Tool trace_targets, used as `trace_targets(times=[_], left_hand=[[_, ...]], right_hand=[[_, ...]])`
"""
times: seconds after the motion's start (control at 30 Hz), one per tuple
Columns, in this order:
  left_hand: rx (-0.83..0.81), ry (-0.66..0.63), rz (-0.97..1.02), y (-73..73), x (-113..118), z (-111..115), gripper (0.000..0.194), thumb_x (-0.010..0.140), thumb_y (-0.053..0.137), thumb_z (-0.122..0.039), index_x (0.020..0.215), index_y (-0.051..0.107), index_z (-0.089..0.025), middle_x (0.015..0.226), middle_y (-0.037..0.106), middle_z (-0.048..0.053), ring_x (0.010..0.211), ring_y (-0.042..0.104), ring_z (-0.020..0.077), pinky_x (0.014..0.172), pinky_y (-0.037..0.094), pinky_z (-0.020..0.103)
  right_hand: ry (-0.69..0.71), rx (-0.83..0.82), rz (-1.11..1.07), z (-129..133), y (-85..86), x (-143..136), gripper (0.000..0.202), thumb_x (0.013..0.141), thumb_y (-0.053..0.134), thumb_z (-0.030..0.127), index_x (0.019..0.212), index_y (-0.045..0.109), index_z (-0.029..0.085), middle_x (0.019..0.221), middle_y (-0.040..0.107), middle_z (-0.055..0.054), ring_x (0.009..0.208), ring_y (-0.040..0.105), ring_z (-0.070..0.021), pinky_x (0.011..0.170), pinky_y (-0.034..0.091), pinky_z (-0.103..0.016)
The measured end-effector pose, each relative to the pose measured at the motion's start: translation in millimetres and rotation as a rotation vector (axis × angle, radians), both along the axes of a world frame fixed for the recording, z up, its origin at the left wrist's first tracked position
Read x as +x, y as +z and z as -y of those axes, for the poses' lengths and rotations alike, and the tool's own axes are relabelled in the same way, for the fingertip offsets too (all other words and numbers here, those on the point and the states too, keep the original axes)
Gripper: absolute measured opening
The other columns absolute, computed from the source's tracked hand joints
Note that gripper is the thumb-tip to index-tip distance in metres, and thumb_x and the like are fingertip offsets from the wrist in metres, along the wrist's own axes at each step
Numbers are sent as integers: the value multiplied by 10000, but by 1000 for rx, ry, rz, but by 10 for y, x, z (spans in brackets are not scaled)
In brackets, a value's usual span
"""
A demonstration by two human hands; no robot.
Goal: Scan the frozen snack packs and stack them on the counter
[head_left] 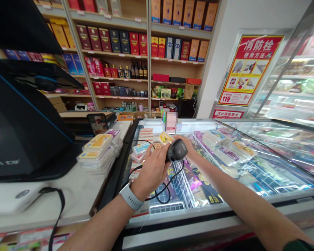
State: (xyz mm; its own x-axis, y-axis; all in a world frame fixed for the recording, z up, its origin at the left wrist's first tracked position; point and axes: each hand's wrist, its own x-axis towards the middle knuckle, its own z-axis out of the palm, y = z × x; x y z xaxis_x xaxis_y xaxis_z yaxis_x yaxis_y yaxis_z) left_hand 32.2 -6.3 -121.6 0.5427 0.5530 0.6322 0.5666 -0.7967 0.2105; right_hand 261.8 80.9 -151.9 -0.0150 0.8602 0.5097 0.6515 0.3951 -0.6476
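My left hand, with a light watch band on the wrist, is closed around a black barcode scanner. From the scanner a black cable loops down over the freezer glass. Just beyond it is my right hand, its fingers mostly hidden behind the scanner, so I cannot tell what they hold. A yellow-labelled clear pack shows close to its fingertips. Left of the hands are a blue-labelled pack and a column of printed labels.
A chest freezer with wire baskets of packaged goods spans the front. On the left counter stand stacked clear packs, a black checkout terminal and a white device. A phone leans at the freezer's far edge.
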Motion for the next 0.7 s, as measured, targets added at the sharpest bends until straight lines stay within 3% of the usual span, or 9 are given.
trace_targets(times=[0.17,0.27,0.47,0.7], left_hand=[[-2,-16,-1,3,2,10,556,939,522,-158,1461,331,-163,1400,602,154,1273,582,274,1195,258,607],[-4,-8,-15,-4,4,8,559,933,531,-156,1456,334,-149,1404,599,161,1286,573,278,1193,261,614],[-1,17,-42,-46,9,-15,567,925,512,-127,1462,333,-159,1426,584,149,1286,574,271,1200,257,605],[-14,26,-41,-46,6,-25,536,948,506,-147,1458,341,-161,1414,593,146,1297,563,263,1201,247,598]], right_hand=[[19,-142,-213,254,-31,316,351,783,619,437,1005,697,177,942,763,-80,801,704,-232,742,562,-361],[-39,-166,-227,369,-98,517,402,789,628,472,1072,670,189,878,743,-64,701,679,-208,652,552,-335],[-254,-5,97,578,-148,770,399,867,521,398,1191,634,194,795,669,-27,643,644,-184,682,530,-339],[-271,43,348,679,-137,677,299,906,500,327,1159,611,211,959,707,-70,710,671,-201,751,523,-346]])
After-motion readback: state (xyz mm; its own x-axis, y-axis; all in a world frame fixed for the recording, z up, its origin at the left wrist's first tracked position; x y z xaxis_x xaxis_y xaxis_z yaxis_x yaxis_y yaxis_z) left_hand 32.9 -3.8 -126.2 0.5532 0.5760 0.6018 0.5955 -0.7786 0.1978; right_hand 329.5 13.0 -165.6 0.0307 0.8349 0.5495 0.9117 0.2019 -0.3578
